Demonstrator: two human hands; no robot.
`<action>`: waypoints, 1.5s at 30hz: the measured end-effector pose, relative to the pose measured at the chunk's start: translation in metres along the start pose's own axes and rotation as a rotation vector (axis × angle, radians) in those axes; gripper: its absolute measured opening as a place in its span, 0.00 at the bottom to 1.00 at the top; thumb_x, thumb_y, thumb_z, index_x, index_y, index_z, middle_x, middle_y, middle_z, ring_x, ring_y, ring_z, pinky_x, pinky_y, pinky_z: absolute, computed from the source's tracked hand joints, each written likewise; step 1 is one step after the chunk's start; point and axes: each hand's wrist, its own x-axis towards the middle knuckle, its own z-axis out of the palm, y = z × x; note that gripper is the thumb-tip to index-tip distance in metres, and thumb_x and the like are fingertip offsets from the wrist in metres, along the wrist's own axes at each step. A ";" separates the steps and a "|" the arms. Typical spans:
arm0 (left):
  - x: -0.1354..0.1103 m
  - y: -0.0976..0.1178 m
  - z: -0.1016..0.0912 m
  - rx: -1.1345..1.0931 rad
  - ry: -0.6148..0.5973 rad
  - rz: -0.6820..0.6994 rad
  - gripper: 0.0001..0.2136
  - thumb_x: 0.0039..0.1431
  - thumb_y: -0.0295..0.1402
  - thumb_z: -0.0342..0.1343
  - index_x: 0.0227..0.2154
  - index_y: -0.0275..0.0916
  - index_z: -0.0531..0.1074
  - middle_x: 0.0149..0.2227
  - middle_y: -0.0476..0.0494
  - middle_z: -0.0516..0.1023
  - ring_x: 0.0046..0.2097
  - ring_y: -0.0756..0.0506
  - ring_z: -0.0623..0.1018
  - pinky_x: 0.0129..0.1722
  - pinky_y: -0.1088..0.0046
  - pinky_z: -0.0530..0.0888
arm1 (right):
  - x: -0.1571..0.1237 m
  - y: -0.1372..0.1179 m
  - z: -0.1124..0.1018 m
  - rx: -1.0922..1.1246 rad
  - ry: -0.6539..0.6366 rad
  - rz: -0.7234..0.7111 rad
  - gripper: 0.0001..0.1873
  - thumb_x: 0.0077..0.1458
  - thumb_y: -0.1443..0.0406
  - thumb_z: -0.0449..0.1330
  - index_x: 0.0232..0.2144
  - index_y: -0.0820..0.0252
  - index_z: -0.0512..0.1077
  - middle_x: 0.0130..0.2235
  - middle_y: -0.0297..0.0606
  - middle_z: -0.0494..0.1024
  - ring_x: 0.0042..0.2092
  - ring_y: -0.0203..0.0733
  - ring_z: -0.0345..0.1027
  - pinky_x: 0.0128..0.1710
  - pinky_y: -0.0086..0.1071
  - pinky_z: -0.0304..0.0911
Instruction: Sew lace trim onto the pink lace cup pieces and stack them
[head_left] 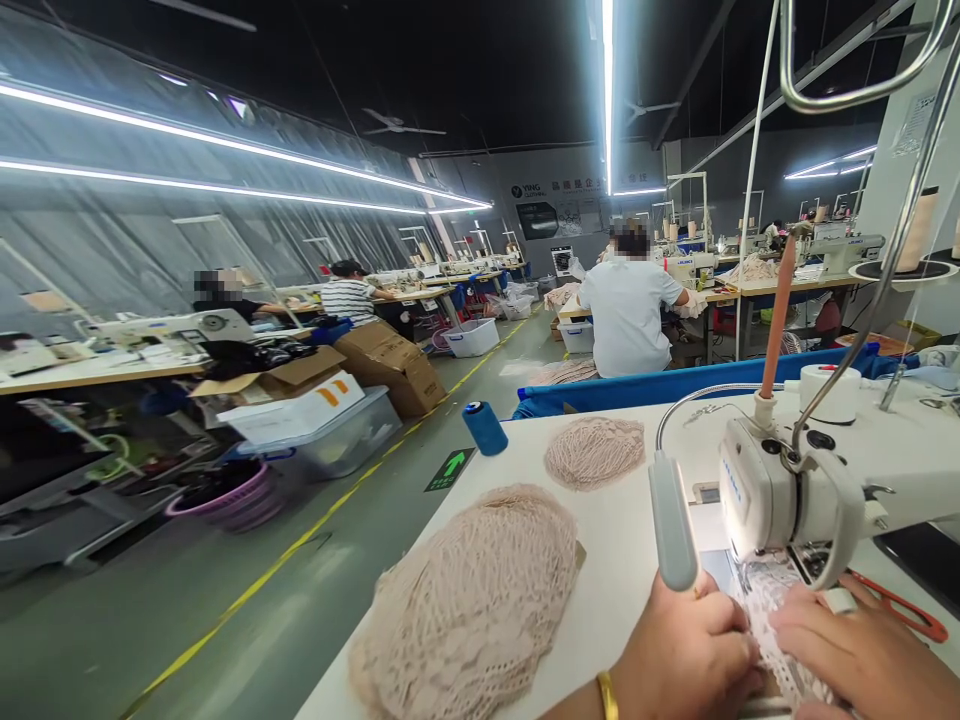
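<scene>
A strip of pale lace fabric [772, 625] lies under the needle area of a white sewing machine [761, 490]. My left hand [694, 640], a yellow bangle at its wrist, has its fingers curled in at the lace's left edge. From the other side my right hand [832, 635] grips the lace, its fingers bent over it close to the presser foot. Orange-handled snips [911, 608] lie just beyond the right hand. A grey lamp [673, 530] on a bendy neck hangs above the left hand and lights the lace. The needle tip is hard to make out.
Two piles of beige lace, one large [472, 600] and one small [596, 453], lie on the white table [592, 560]. A blue thread cone [485, 428] stands at its left edge. Beyond the blue cloth [675, 387] sits a co-worker [630, 315]. Boxes [394, 365] line the aisle.
</scene>
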 end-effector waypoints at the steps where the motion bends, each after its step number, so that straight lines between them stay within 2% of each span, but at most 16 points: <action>1: 0.000 -0.001 -0.001 0.006 -0.014 -0.010 0.08 0.65 0.40 0.68 0.35 0.44 0.79 0.36 0.48 0.83 0.38 0.44 0.76 0.42 0.62 0.66 | 0.003 0.000 -0.003 -0.007 -0.016 0.013 0.22 0.78 0.47 0.50 0.46 0.51 0.76 0.43 0.34 0.89 0.38 0.48 0.80 0.43 0.43 0.70; 5: 0.007 -0.001 -0.009 0.005 -0.030 -0.063 0.08 0.70 0.39 0.64 0.35 0.43 0.79 0.39 0.48 0.85 0.41 0.43 0.78 0.47 0.58 0.68 | 0.015 0.002 -0.017 -0.031 -0.021 0.016 0.19 0.72 0.46 0.59 0.45 0.51 0.79 0.42 0.34 0.89 0.32 0.47 0.79 0.31 0.40 0.72; 8: 0.011 0.001 -0.016 -0.006 -0.015 -0.100 0.08 0.71 0.40 0.63 0.37 0.43 0.79 0.41 0.48 0.85 0.41 0.43 0.78 0.47 0.58 0.68 | 0.016 0.003 -0.016 -0.053 -0.023 0.040 0.18 0.70 0.46 0.62 0.49 0.50 0.80 0.42 0.35 0.90 0.30 0.49 0.78 0.25 0.39 0.68; 10: 0.012 0.001 -0.017 -0.008 0.022 -0.076 0.07 0.71 0.38 0.63 0.36 0.44 0.79 0.41 0.48 0.84 0.40 0.44 0.77 0.45 0.60 0.67 | 0.012 0.003 -0.010 -0.043 -0.009 0.006 0.17 0.72 0.48 0.60 0.51 0.49 0.79 0.46 0.32 0.90 0.33 0.49 0.80 0.30 0.41 0.70; 12: 0.012 0.002 -0.016 -0.007 0.045 -0.023 0.06 0.71 0.36 0.61 0.36 0.44 0.78 0.40 0.48 0.84 0.39 0.44 0.76 0.43 0.62 0.67 | 0.006 0.003 -0.001 -0.012 0.035 -0.051 0.16 0.75 0.50 0.57 0.51 0.49 0.79 0.49 0.30 0.89 0.39 0.49 0.82 0.39 0.43 0.71; 14: 0.010 0.001 -0.013 -0.009 0.039 0.029 0.06 0.71 0.34 0.60 0.36 0.43 0.78 0.37 0.48 0.83 0.39 0.45 0.77 0.43 0.62 0.67 | 0.001 0.003 0.005 0.033 0.064 -0.074 0.16 0.77 0.52 0.55 0.50 0.51 0.78 0.47 0.30 0.89 0.41 0.47 0.82 0.45 0.43 0.68; 16: 0.008 0.001 -0.010 -0.009 0.027 0.054 0.06 0.71 0.34 0.60 0.36 0.42 0.77 0.33 0.48 0.83 0.38 0.45 0.77 0.43 0.62 0.67 | 0.000 0.002 0.006 0.077 0.061 -0.066 0.15 0.77 0.53 0.55 0.49 0.51 0.78 0.42 0.29 0.88 0.40 0.46 0.81 0.46 0.43 0.66; 21: 0.006 0.001 -0.008 0.013 0.013 0.053 0.04 0.70 0.33 0.62 0.36 0.43 0.76 0.33 0.50 0.82 0.35 0.45 0.76 0.41 0.61 0.65 | 0.012 0.001 -0.008 0.119 0.010 -0.059 0.10 0.75 0.54 0.59 0.46 0.50 0.77 0.40 0.28 0.87 0.36 0.43 0.79 0.43 0.40 0.66; 24: 0.007 0.002 -0.009 0.019 -0.020 0.033 0.05 0.68 0.33 0.64 0.36 0.43 0.75 0.34 0.49 0.82 0.36 0.44 0.77 0.41 0.62 0.65 | 0.020 0.001 -0.016 0.115 0.044 -0.068 0.09 0.75 0.56 0.59 0.44 0.51 0.76 0.39 0.27 0.87 0.36 0.42 0.80 0.43 0.39 0.67; 29: 0.008 0.002 -0.011 0.021 -0.022 0.027 0.04 0.69 0.33 0.63 0.36 0.43 0.76 0.33 0.49 0.82 0.37 0.44 0.77 0.42 0.62 0.65 | 0.025 0.000 -0.020 0.057 0.022 -0.084 0.08 0.74 0.58 0.60 0.42 0.51 0.77 0.40 0.26 0.89 0.36 0.41 0.82 0.42 0.38 0.69; 34: 0.010 0.003 -0.015 0.002 0.018 0.022 0.03 0.71 0.32 0.60 0.39 0.43 0.77 0.34 0.50 0.83 0.38 0.43 0.77 0.46 0.60 0.66 | 0.023 0.000 -0.019 0.024 0.030 -0.061 0.10 0.75 0.56 0.59 0.46 0.51 0.79 0.41 0.28 0.89 0.34 0.43 0.81 0.39 0.39 0.70; 40: 0.017 0.002 -0.027 -0.006 -0.027 -0.026 0.04 0.72 0.30 0.58 0.38 0.41 0.77 0.37 0.49 0.84 0.40 0.43 0.78 0.51 0.57 0.66 | 0.012 0.005 -0.009 0.152 -0.031 0.103 0.11 0.71 0.54 0.62 0.51 0.43 0.80 0.44 0.30 0.89 0.37 0.46 0.82 0.40 0.39 0.73; 45: 0.020 0.001 -0.028 -0.016 -0.035 -0.091 0.07 0.75 0.32 0.57 0.39 0.42 0.78 0.41 0.50 0.86 0.43 0.43 0.79 0.54 0.56 0.65 | 0.008 0.007 0.002 0.086 -0.060 0.102 0.15 0.71 0.55 0.61 0.55 0.45 0.81 0.48 0.35 0.89 0.40 0.48 0.83 0.39 0.38 0.75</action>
